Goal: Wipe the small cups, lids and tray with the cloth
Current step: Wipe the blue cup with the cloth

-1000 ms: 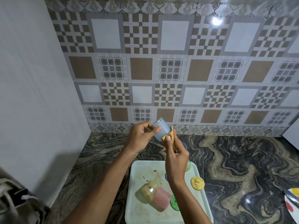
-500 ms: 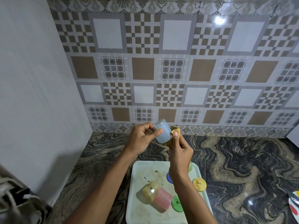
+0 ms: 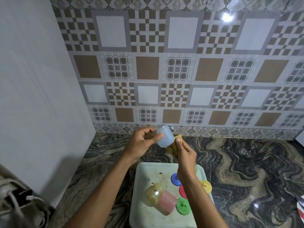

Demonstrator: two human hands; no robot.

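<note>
My left hand (image 3: pixel 142 143) grips a small pale blue cup (image 3: pixel 165 138), held tilted above the counter. My right hand (image 3: pixel 185 155) pinches a folded yellow cloth (image 3: pixel 174 148) against the cup's lower right side. Below them a pale green tray (image 3: pixel 141 178) lies on the counter, with brown specks on it. On the tray a yellow cup (image 3: pixel 153 195) and a pink cup (image 3: pixel 166 204) lie on their sides, touching. A blue lid (image 3: pixel 175 179), a red lid (image 3: pixel 182 191), a green lid (image 3: pixel 183 207) and a yellow lid (image 3: pixel 206 186) lie at the tray's right side, partly hidden by my right forearm.
The dark marbled counter (image 3: pixel 246 170) runs to the right. A patterned tile wall (image 3: pixel 181 71) stands behind and a plain white wall (image 3: pixel 32 96) to the left. A coloured plate (image 3: pixel 301 209) shows at the right edge; a grey object with cables (image 3: pixel 14 199) sits bottom left.
The blue cup has turned in my left hand, its closed end now pointing up and left. The cloth has slid along the cup's side. The view has shifted slightly down and left.
</note>
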